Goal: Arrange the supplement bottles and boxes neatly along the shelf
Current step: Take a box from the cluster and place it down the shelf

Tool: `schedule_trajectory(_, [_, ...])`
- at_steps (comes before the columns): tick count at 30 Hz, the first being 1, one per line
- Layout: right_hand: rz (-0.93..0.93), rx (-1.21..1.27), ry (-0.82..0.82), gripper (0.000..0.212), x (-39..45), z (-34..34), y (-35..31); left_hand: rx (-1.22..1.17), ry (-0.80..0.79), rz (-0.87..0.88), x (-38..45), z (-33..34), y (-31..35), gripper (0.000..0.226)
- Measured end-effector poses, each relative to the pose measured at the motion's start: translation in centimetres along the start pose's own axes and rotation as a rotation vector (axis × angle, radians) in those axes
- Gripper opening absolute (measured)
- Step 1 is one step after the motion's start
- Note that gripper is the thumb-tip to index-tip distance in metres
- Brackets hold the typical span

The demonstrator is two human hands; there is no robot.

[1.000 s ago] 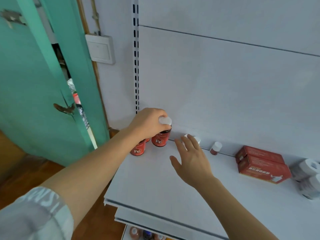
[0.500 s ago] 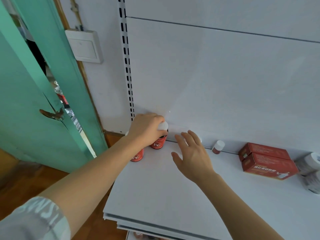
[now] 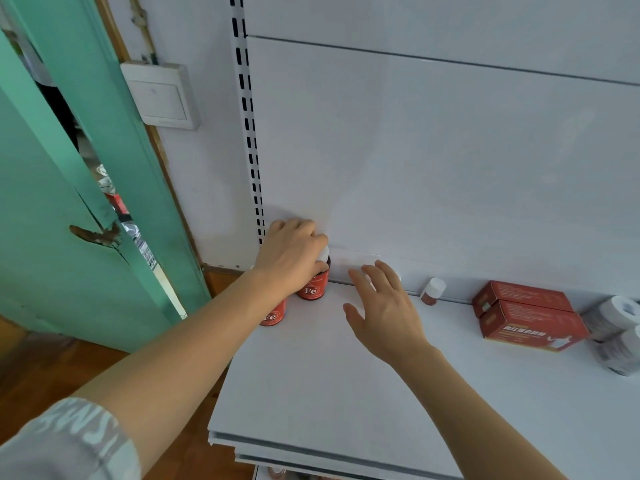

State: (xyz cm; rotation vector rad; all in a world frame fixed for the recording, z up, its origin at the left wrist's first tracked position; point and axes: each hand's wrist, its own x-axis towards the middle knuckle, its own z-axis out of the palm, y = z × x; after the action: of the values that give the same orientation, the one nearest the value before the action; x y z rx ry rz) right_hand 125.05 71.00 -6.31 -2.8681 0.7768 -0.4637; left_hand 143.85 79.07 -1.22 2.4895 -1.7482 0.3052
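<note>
Shelf: a white shelf [image 3: 346, 393] runs out ahead, its back edge meeting a white back panel [image 3: 433, 161].
Left hand: the left hand [image 3: 291, 258] sits on top of a red Fe bottle [image 3: 313, 287] at the back left corner, fingers curled over its white cap, gripping it.
Second bottle: another red Fe bottle [image 3: 273, 315] stands just in front and to the left, partly hidden under the wrist.
Right hand: the right hand [image 3: 384, 313] hovers above the shelf beside the bottles, fingers spread and straight, holding nothing.
Small bottle: a little white-capped bottle [image 3: 433, 291] stands at the back edge, right of that hand.
Boxes: two red boxes [image 3: 526, 315] lie side by side further right, touching.
Far right: white-lidded jars [image 3: 616, 327] crowd the edge of view, blurred.
Room: slotted upright [image 3: 247, 133] beside the panel, wall switch [image 3: 161, 95] to its left, green door [image 3: 52, 220] ajar, wooden floor [image 3: 41, 362] below.
</note>
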Motion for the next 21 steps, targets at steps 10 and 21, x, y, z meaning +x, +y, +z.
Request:
schedule_trajectory(10, [0.090, -0.090, -0.005, 0.060, -2.2, -2.0, 0.0, -0.149, 0.060, 0.002, -0.4, -0.5, 0.6, 0.047])
schedule_trajectory(21, [0.257, -0.184, -0.002, 0.075, -9.0, -5.9, 3.6, -0.323, 0.153, 0.155, -1.7, -1.0, 10.1, 0.061])
